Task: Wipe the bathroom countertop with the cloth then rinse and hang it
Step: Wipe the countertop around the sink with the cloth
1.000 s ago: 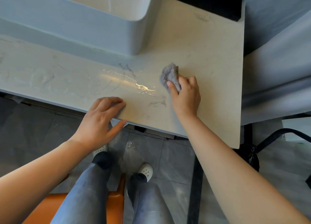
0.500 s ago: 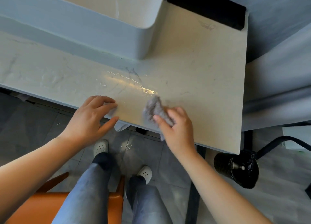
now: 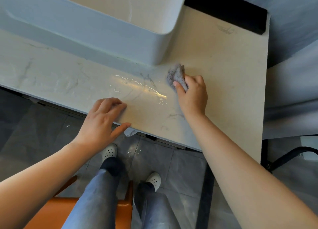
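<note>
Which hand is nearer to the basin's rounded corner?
Right. The right hand, gripping the cloth, is just in front of the basin corner; the left hand rests at the countertop front edge, farther away.

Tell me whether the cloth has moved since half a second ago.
Yes. The cloth, gripped by the right hand, went from the front edge of the countertop back toward the basin.

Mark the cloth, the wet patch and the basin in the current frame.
cloth [image 3: 175, 73]: head view, on the bunched grey part that shows.
wet patch [image 3: 138, 87]: head view, on the glossy middle of the puddle.
basin [image 3: 103, 37]: head view, on its outer front wall.
</note>
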